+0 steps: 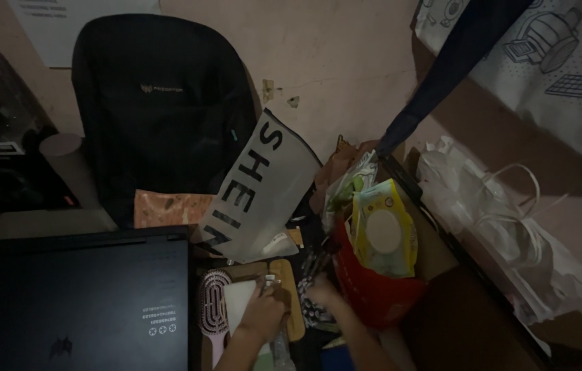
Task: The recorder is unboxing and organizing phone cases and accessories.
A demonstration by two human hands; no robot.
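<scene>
L hand [263, 312] clamped on small clear bottle w/ silver cap [269, 283]; R hand [323, 292] reaching into dark patterned pouch [313, 310], grip can't tell. Pink plastic hairbrush [214, 306] lies unpacked just beside.

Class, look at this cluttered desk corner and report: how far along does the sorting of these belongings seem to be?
Early on. Seemingly done: little; the black backpack stands zipped against the wall. In hand: the left hand grips a small object too dim to identify by the pink hairbrush; the right hand reaches into dark clutter. Left: the wipes pack, red bag and grey pouch lie heaped.
</scene>
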